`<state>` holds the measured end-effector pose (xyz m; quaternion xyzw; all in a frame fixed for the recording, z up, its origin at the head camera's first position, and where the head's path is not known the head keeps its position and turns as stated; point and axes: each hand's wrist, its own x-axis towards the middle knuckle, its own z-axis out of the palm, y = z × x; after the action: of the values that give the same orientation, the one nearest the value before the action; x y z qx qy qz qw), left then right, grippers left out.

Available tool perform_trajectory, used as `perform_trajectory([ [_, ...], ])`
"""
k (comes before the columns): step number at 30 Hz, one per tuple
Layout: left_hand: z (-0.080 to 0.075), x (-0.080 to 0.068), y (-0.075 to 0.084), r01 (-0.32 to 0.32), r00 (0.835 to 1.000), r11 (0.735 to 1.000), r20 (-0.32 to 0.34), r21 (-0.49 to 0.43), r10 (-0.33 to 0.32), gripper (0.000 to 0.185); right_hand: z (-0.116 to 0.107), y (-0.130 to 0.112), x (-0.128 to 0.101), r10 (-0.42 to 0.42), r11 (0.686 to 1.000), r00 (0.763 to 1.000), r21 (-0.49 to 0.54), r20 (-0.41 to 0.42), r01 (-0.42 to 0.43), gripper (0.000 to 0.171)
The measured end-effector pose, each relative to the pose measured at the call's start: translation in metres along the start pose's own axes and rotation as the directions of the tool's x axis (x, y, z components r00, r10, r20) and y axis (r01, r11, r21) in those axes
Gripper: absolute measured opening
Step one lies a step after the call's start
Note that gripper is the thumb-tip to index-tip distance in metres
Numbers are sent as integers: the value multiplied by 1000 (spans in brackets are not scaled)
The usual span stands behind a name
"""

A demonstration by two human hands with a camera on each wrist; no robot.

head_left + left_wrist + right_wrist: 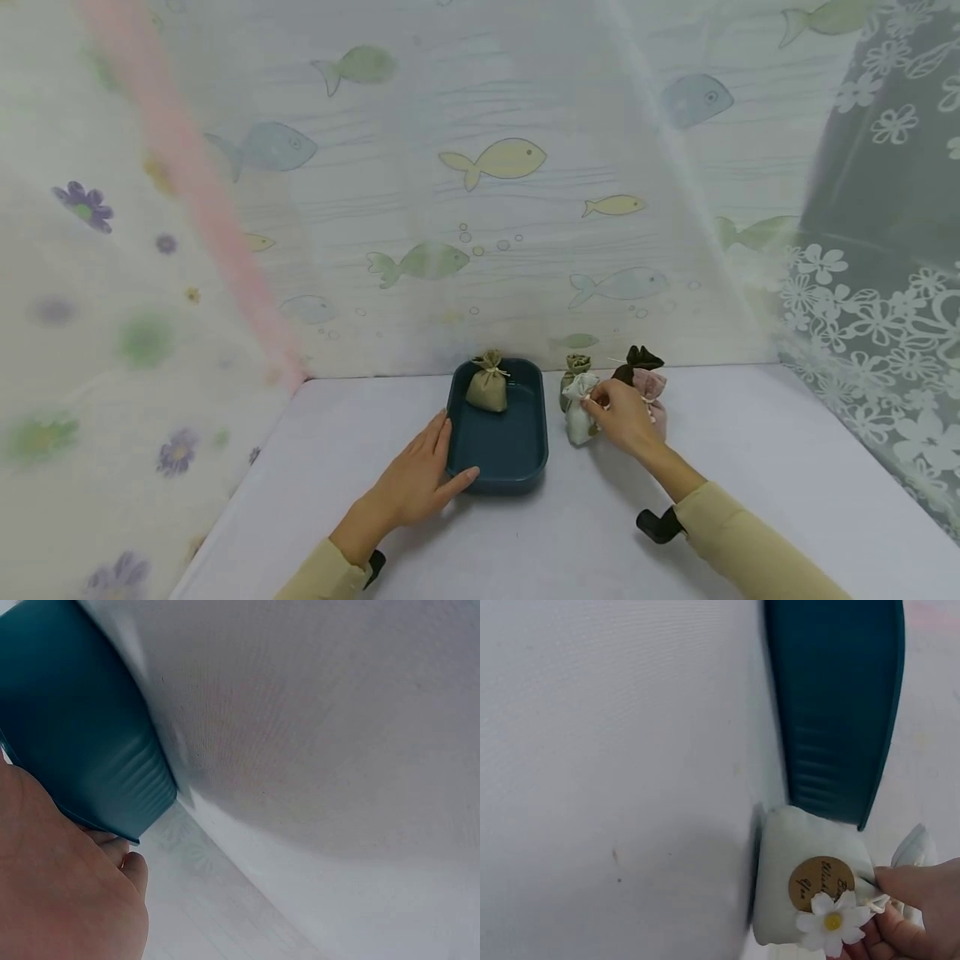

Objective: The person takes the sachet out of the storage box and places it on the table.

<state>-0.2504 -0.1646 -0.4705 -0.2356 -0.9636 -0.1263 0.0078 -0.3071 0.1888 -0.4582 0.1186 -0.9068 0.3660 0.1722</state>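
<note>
My right hand (624,421) is the one on the work: its fingertips pinch the tied neck of the white pouch (579,412), which stands upright on the desk (750,467) just to the right of the teal tray (498,450). From the right wrist view the pouch (810,892) shows a round brown label and a small daisy on its face, my fingers (919,889) closed on the drawstring at its top, and the tray's ribbed wall (832,712) sits right beside it, close but not clearly touching.

The pouch's long axis runs bottom to neck, standing up, and the tray lies to its left, between my two hands. So the right hand is much nearer the pouch; the left has the tray.

My left hand (420,479) rests flat against the tray's near left corner, fingers straight along the rim and thumb at the front edge, steadying rather than gripping; the left wrist view shows the same contact (82,892).

One tan pouch (487,385) already stands at the far end of the tray. Behind the white one cluster an olive pouch (576,367), a dark brown pouch (637,360) and a pink pouch (651,385), all touching or nearly so.
</note>
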Motion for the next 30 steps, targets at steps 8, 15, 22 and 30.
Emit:
perform_trajectory([
  [8, 2, 2, -2, -20, 999, 1000, -37, -7, 20, 101, 2, 3, 0, 30, 999, 1000, -22, -2, -30, 10],
  [15, -1, 1, 0, -22, 999, 1000, -29, -22, 21, 100, -2, 2, -5, 22, 1000, 1000, -20, 8, -22, 11],
  [22, 0, -1, -1, -17, 999, 1000, -33, -13, 16, 100, -10, -2, -9, -27, 999, 999, -35, 23, 28, 17],
  [30, 0, -2, -1, -13, 1000, 1000, -23, -18, 13, 101, -19, -15, -12, -78, 995, 997, -56, 20, 79, 23],
])
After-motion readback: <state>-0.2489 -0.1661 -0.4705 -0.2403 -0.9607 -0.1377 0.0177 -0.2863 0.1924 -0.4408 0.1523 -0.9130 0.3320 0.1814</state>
